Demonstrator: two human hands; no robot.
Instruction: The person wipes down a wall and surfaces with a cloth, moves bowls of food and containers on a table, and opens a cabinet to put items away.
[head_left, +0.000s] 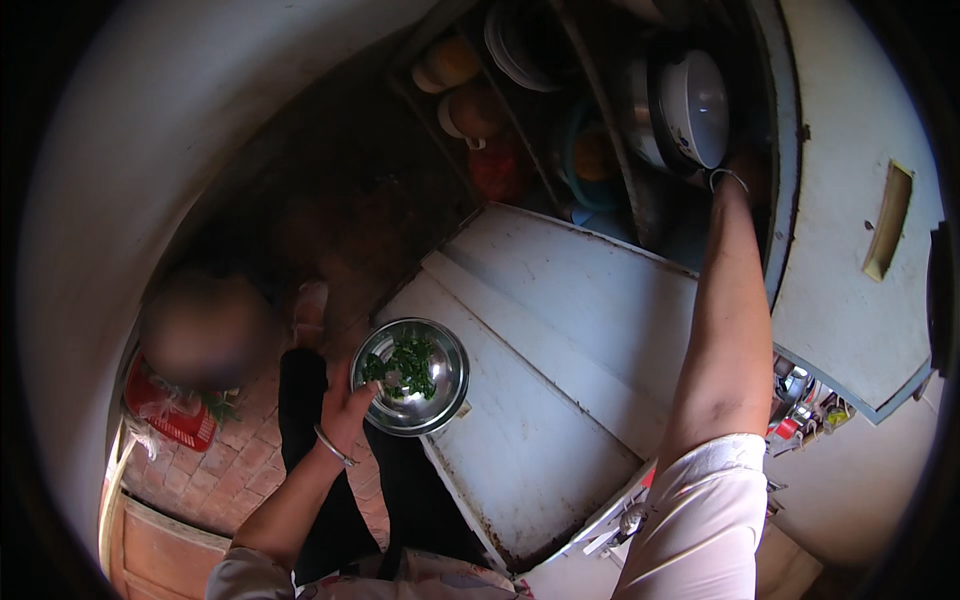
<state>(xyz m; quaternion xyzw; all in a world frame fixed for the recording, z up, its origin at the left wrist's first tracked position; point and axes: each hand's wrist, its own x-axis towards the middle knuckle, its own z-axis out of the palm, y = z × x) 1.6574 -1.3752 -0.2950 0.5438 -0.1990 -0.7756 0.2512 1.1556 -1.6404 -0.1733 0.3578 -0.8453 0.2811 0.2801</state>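
My left hand (350, 409) grips the near-left rim of a stainless steel bowl (459, 386). Chopped green leaves (411, 364) lie in the bottom of this bowl. With my right arm stretched forward, my right hand (739, 169) is inside a dark cupboard (780, 142). Shadow hides its fingers, so what it touches there cannot be told. Just beside that wrist, a white enamel basin (697, 109) with a small printed pattern stands tilted on its side against darker pans. A bracelet circles each wrist.
A white cupboard door (832, 187) with a long handle stands open at right. Another white panel (555, 322) with worn edges spans the middle. Shelves hold mugs (457, 120) and a blue basin (581, 172). A red plastic basket (199, 427) sits on the brick floor (232, 480), beneath a blurred patch.
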